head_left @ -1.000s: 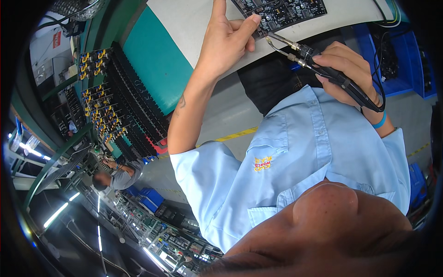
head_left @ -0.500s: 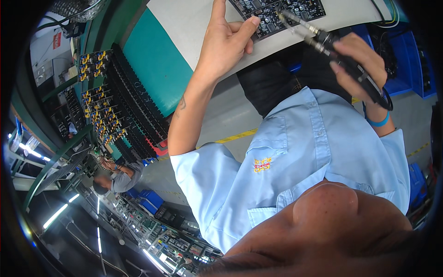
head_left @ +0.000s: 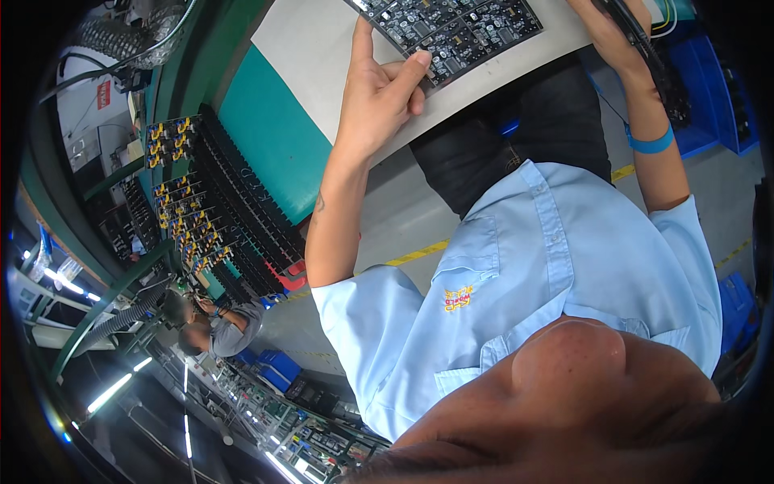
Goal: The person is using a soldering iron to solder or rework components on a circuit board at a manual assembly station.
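Observation:
My left hand holds a black circuit board panel by its near left corner. The thumb presses on the board's face, the index finger stretches along its left side, and the other fingers curl in. The panel carries several repeated blocks of small parts, and its far end is cut off by the upper edge. At the upper right my right hand is closed round the black handle of soldering tweezers, away from the board. Their metal tips are out of view.
The panel is over a white sheet on a green mat. Left of it stand black racks of boards with yellow parts. Blue bins are at the right. Another person works further off at the left.
My right hand has moved the soldering tweezers off the board, up and to the right. The board and my left hand have shifted slightly left in the picture; the grip is kept.

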### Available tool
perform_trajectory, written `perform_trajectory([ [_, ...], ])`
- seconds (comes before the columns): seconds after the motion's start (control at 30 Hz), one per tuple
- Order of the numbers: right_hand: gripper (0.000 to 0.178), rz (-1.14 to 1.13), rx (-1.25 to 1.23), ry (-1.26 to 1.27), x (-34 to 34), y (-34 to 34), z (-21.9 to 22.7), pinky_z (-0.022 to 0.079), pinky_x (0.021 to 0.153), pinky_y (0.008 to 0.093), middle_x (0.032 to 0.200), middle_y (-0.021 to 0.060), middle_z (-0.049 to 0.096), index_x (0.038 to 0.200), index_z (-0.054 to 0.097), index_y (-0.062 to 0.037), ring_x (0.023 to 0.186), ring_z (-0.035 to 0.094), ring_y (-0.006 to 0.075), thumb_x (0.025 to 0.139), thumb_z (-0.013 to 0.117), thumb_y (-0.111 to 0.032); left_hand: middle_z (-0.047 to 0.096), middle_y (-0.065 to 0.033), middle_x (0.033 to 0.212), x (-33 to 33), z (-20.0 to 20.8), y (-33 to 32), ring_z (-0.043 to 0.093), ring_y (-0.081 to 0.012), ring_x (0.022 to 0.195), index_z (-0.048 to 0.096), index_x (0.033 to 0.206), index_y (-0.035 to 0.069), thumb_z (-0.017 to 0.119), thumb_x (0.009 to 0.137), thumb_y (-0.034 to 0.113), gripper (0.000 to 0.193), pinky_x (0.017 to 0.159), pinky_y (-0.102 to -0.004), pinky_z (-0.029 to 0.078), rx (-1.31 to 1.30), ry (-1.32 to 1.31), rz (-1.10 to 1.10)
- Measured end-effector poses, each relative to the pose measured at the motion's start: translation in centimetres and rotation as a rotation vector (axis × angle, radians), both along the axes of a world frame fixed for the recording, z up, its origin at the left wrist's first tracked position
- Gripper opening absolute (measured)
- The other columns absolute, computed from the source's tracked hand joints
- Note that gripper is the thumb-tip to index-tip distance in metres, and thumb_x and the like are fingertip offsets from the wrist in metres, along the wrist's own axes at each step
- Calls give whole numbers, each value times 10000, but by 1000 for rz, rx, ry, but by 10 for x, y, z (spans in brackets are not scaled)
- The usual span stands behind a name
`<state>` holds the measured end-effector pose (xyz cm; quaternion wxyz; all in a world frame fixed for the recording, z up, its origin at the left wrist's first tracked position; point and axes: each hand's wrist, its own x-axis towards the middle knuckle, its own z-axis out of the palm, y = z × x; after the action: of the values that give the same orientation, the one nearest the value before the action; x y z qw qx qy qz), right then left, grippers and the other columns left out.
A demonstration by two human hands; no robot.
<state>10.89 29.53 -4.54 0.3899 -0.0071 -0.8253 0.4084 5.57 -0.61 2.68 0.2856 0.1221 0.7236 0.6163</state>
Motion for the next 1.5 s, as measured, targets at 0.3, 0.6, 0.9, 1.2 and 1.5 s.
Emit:
perform_trajectory([
  [0.3,438,-28,-86,13,10,-22,22,489,837,267,1104,106,670,1241,594,11,919,623,183,815,696,-1,634,-123,697,-5,-5,-8,581,-139,495,199,1557,85,635,935,8,763,383,-203,447,86,-48,-3],
  [0.6,427,-24,-41,18,4,-17,15,489,834,271,1102,110,666,1226,600,23,911,622,189,812,699,-6,608,-106,672,-3,-14,-8,582,-124,508,258,1537,59,659,902,-32,757,383,-199,443,159,-23,56],
  [0.9,420,-13,-5,-11,5,-8,1,492,828,273,1096,112,666,1212,606,31,902,623,191,805,702,-6,605,-106,679,-4,-14,-8,582,-126,510,253,1536,47,660,899,-36,761,383,-200,444,159,-33,65],
  [1.2,391,-15,271,64,3,-11,15,501,816,281,1085,125,672,1181,621,30,884,635,208,802,707,-8,609,-117,715,-3,-17,-8,589,-135,522,250,1540,60,654,901,-42,762,393,-203,452,169,-45,64],
  [1.5,363,-32,60,7,7,-13,11,509,810,286,1070,136,678,1159,634,28,867,648,225,806,709,-12,598,-124,741,-2,-17,-8,594,-146,532,227,1550,77,635,915,-47,765,408,-211,470,159,-52,94],
])
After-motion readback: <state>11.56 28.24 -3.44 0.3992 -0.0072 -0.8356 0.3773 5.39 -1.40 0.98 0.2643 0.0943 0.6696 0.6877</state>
